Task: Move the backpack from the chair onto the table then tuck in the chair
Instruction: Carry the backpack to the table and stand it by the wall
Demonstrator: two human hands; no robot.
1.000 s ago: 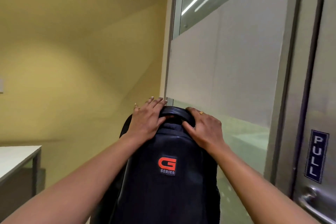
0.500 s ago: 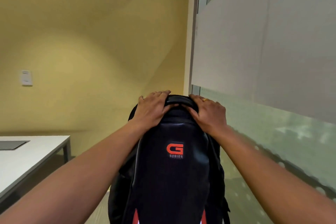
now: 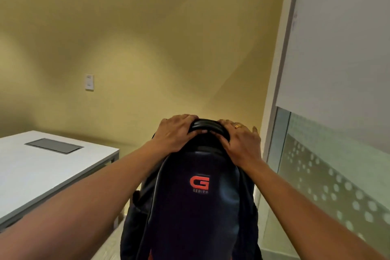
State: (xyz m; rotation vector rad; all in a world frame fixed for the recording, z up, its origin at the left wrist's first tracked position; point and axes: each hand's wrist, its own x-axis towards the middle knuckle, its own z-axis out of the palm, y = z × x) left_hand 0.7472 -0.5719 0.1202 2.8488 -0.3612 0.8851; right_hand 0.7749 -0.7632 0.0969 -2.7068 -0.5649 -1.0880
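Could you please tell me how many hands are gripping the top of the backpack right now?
2. The left hand clasps the left side of the backpack top, and the right hand clasps the right side, beside the handle. Their fingertips are partly hidden behind the bag.

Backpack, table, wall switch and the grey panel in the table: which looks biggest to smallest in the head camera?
1. Backpack, though it is nearest the camera, so that may flatter it.
2. Table, partly cut off by the frame edge.
3. Grey panel.
4. Wall switch.
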